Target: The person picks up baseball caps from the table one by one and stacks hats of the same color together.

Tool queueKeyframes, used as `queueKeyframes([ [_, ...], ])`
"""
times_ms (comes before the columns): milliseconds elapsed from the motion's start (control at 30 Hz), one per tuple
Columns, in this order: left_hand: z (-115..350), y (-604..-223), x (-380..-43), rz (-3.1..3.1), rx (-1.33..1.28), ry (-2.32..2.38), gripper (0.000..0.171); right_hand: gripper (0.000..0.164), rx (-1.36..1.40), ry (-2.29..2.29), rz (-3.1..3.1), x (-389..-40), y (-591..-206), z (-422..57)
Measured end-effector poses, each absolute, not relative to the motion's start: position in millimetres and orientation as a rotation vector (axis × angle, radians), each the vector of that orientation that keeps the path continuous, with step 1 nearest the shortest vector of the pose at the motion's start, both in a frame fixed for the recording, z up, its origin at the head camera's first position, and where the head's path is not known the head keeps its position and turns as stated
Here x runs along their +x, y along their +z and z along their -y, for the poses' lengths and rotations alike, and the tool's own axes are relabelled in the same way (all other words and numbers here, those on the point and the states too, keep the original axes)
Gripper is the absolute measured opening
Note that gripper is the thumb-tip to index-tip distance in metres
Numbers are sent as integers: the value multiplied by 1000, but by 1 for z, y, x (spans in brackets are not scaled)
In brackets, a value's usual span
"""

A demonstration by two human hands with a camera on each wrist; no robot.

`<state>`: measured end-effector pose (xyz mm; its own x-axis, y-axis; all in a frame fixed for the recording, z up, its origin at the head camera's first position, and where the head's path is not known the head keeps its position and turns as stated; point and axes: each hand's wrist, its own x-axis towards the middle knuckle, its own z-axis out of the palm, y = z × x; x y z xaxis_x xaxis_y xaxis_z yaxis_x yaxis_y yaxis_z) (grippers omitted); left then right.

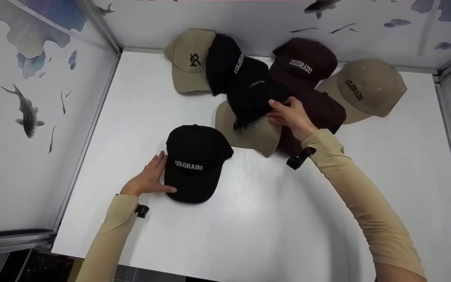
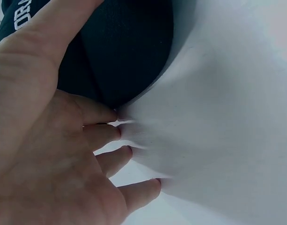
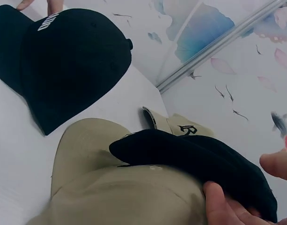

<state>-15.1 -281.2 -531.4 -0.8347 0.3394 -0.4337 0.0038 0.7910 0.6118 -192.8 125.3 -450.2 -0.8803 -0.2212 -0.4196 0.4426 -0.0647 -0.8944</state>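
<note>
A black baseball cap [image 1: 194, 152] with white COLORADO lettering lies on the white table, brim toward the person. My left hand [image 1: 147, 179] is beside it with fingers spread and the thumb over the brim; in the left wrist view the straight fingertips [image 2: 150, 187] come down at the table. Farther back, my right hand [image 1: 295, 119] pinches the edge of another black cap [image 1: 251, 98], thumb above and fingers below. That cap overlaps a beige cap [image 1: 262, 135] under it. In the right wrist view the held black cap [image 3: 195, 157] slants over the beige one.
Along the back wall are a beige cap with an R [image 1: 184, 55], a black COLORADO cap [image 1: 223, 62], a maroon COLORADO cap [image 1: 307, 55] and a beige COLORADO cap [image 1: 374, 86]. Another maroon cap [image 1: 321, 109] lies behind my right hand. Printed panels [image 1: 49, 117] wall the table.
</note>
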Motion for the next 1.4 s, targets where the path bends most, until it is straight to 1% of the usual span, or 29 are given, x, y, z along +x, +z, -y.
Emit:
queueKeyframes([
  [100, 281, -532, -14, -2440, 293, 897, 121, 31, 261, -2011, -1804, -196, -449, -120],
  [200, 281, -534, -16, -2434, 303, 910, 119, 30, 248, -2018, -1860, -199, -447, -116],
  [367, 280, -535, -19, -2430, 266, 824, 113, 28, 149, -1992, -1972, -201, -439, -108],
  [633, 277, -534, -19, -2433, 258, 750, 114, 25, -44, -1949, -2158, -213, -410, -98],
  [667, 277, -533, -20, -2430, 258, 749, 114, 28, -73, -1923, -2193, -214, -406, -98],
  [833, 275, -533, -22, -2421, 248, 719, 114, 54, -138, -1785, -2320, -220, -387, -96],
  [867, 275, -533, -22, -2420, 246, 716, 114, 54, -149, -1775, -2335, -220, -384, -96],
  [933, 274, -532, -23, -2420, 240, 704, 114, 47, -177, -1784, -2351, -221, -378, -95],
  [1000, 272, -531, -23, -2419, 236, 697, 114, 36, -214, -1794, -2377, -220, -374, -94],
  [1067, 271, -530, -24, -2419, 230, 683, 114, 22, -252, -1825, -2385, -220, -370, -93],
  [1133, 270, -529, -24, -2422, 223, 665, 113, 16, -260, -1840, -2382, -219, -364, -93],
  [1233, 269, -529, -25, -2423, 212, 629, 113, 14, -283, -1873, -2341, -217, -356, -92],
  [1400, 268, -528, -27, -2422, 205, 589, 113, 18, -365, -1928, -2264, -212, -346, -90],
])
